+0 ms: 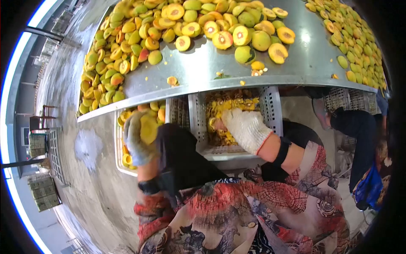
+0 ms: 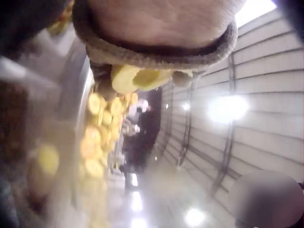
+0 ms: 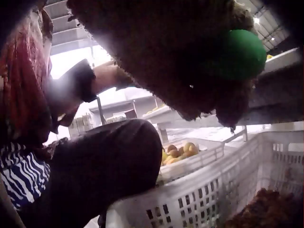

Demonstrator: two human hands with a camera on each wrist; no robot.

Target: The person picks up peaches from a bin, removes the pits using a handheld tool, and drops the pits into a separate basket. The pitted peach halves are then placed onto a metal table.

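In a grey-stained glove, my left hand point(image 1: 137, 137) holds yellow peach halves point(image 1: 149, 128) over the left crate point(image 1: 119, 156). Two cut pieces point(image 2: 151, 80) show past the cuff in the left wrist view. My right hand point(image 1: 247, 129), in a white knitted glove, is over the middle crate point(image 1: 270, 103), which contains yellow scraps and brown pits point(image 1: 222, 137). The right wrist view shows its fingers curled around a smooth, round-ended green object point(image 3: 244, 54); the rest of that object is hidden in the glove.
A metal table point(image 1: 190, 70) bears a large heap of halved peaches point(image 1: 173, 21), with its front edge just beyond my hands. More peach halves point(image 1: 355, 46) lie at its right. Another person's leg point(image 1: 355, 127) is at the right. Stacked crates point(image 1: 43, 190) stand at the far left.
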